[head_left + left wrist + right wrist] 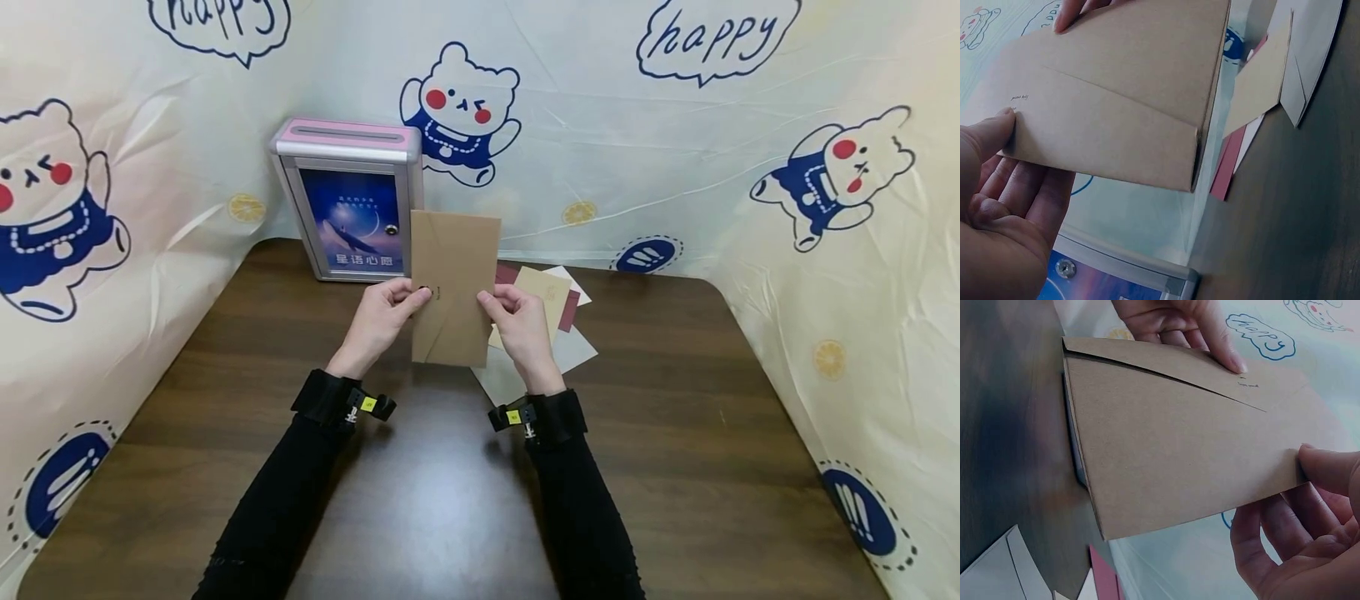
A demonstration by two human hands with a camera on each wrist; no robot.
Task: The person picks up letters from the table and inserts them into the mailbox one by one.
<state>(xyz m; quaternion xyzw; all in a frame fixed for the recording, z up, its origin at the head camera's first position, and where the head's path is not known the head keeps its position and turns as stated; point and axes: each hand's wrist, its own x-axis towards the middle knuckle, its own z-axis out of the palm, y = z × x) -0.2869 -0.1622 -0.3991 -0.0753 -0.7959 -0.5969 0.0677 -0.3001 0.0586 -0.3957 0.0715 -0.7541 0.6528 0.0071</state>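
Both hands, left hand (pixel 382 315) and right hand (pixel 520 321), pinch the brown envelope (pixel 453 287) upright; better keep each grip even, edges level.

The brown envelope (pixel 454 287) hides part of the box (pixel 347 200), and its small print is unreadable

"happy" stands in speech bubbles on the printed backdrop (pixel 712 37). The pink-topped box (pixel 348 200), at the desk's far edge, carries small characters too blurred to read.
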